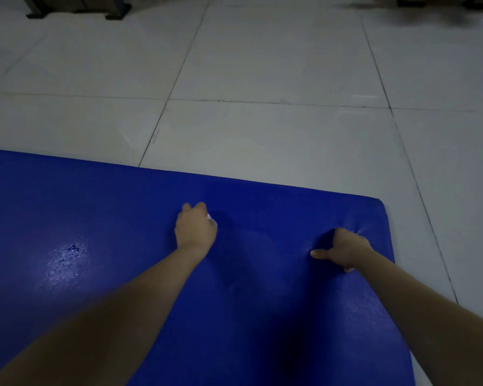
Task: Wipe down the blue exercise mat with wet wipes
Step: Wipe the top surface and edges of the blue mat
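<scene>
mat location: blue exercise mat [101, 201] lies flat on the tiled floor [262, 65] and fills the lower left and centre of the frame; its far rounded corner is at centre right.
left hand: left hand [195, 229] is at frame centre, palm down on the mat, fingers bunched round a wet wipe [210, 217]. Only a small white scrap shows at the knuckles.
right hand: right hand [343, 246] is at lower right near the mat's right edge, clenched, knuckles dug into the mat, thumb stuck out to the left. Nothing shows inside it.
mat feel: soft and padded, judging by the dent and radiating creases under the right fist. The cover looks like smooth vinyl.
slip: glossy wet patch [67, 254] at lower left, likely slick, so a bracing hand could slide there.
weight: the mat is big and sits flat, and probably won't shift under a wipe stroke.
wipe feel: thin, limp and damp, and it balls up easily. Best kept flat under the fingers, not wadded.
where to hold: the mat needs no lifting, only pressing down from above. The wipe is taken under the fingertips.
background: dark furniture base [76, 9] at upper left, well apart from the mat.
</scene>
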